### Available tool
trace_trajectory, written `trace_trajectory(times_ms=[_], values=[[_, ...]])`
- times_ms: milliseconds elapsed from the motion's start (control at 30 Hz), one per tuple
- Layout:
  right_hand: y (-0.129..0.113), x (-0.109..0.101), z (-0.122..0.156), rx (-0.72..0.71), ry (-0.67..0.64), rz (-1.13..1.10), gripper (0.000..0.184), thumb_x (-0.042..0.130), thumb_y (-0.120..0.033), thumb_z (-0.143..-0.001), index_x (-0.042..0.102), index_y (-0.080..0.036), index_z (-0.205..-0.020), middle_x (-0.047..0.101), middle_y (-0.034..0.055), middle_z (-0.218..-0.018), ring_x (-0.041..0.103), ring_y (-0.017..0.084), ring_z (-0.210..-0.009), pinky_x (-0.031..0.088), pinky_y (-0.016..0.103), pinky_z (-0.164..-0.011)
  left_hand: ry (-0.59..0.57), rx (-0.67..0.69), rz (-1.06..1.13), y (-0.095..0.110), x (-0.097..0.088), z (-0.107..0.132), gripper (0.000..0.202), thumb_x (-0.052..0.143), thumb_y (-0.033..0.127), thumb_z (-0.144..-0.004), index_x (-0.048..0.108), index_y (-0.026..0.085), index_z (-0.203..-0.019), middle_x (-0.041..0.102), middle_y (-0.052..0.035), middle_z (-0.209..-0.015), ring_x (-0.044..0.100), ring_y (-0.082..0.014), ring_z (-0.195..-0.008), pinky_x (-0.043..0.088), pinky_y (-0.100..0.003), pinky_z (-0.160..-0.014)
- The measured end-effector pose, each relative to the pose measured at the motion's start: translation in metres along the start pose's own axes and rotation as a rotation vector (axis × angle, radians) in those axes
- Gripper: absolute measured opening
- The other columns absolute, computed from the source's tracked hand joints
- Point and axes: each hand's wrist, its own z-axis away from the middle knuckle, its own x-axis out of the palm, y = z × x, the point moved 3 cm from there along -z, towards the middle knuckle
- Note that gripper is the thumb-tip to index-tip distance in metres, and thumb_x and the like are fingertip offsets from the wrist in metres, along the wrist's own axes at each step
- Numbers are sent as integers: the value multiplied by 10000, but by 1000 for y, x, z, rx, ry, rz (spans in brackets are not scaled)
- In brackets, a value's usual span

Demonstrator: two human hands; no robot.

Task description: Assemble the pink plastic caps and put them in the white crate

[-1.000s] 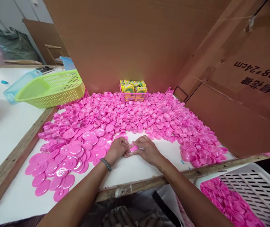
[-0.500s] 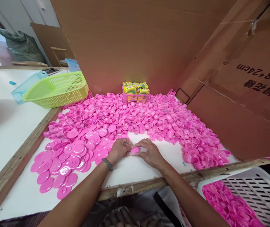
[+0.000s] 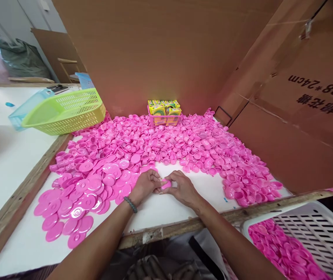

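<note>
My left hand and my right hand meet at the middle of the white table, fingers pinched together on one small pink plastic piece. A beaded bracelet circles my left wrist. Flat pink discs lie spread to the left of my hands. A large heap of small pink cups covers the table behind and to the right.
Cardboard walls enclose the back and right. A small pink basket of yellow boxes stands at the back. A green basket rests at the left on a blue one. A white crate with pink pieces sits at lower right.
Both hands stay together on the small pink piece, fingers shifting slightly. The view has swung a little sideways and back.
</note>
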Motion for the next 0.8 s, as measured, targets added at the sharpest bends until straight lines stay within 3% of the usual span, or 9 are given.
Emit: trace_trajectory(times_ms=[233,400,500,633,800], values=[[-5,0,1,-27,-3,92,279,641,-417,-717,572,-166,-817,553,30,-749,470,170,-728,371,292,-656,20,-7,-10,-2,0,-1,426,777,269,-502,428,154,-718,535,59,-482,556,-110,-429,477,-224,-422],[-7,-1,1,22,23,104,297,650,-431,-699,562,-163,-793,557,37,-763,469,173,-740,367,285,-639,6,91,16,-10,-2,-5,394,762,280,-530,460,146,-743,541,51,-551,551,-89,-451,469,-212,-447],[-2,-2,2,85,-8,2,314,677,-432,-665,577,-176,-818,566,21,-766,484,162,-734,377,274,-637,-28,107,68,-10,-1,-4,423,784,257,-484,472,139,-744,533,52,-595,538,-71,-477,470,-209,-475],[6,-3,4,137,-98,-194,279,593,-385,-763,618,-216,-984,588,8,-771,519,140,-737,398,261,-674,-45,115,80,-3,-1,-1,405,784,248,-475,480,125,-711,525,45,-589,516,-61,-484,437,-192,-467],[7,-4,4,150,-159,-236,257,603,-380,-756,655,-256,-975,625,12,-826,529,145,-756,394,252,-671,-98,145,26,2,-1,1,378,767,233,-507,485,123,-733,544,30,-590,516,-66,-496,413,-183,-462]])
